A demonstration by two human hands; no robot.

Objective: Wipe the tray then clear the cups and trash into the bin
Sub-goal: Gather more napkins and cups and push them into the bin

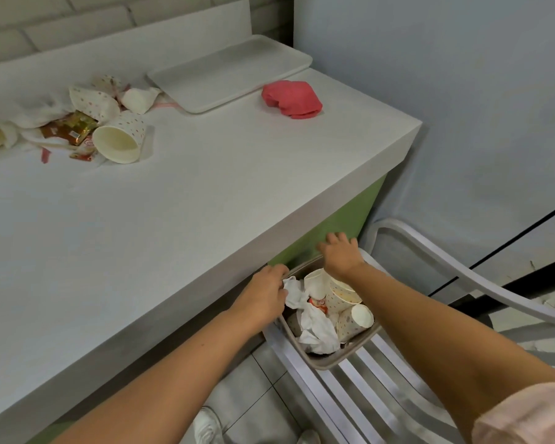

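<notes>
A grey bin (340, 358) sits on a slatted chair beside the counter, holding dotted paper cups (354, 318) and crumpled white tissue (314, 330). My left hand (265, 291) grips the bin's left rim near the counter edge. My right hand (340, 253) hovers over the bin's far rim with fingers spread and nothing in it. On the counter lie a white tray (228, 75), a pink cloth (291, 98), and a heap of dotted cups (121, 139), wrappers (71, 128) and tissue at the left.
The white counter (173, 203) has a green side panel below its edge. The slatted white chair (382, 379) carries the bin, its armrest curving at the right. A grey wall stands behind. White shoes show on the tiled floor below.
</notes>
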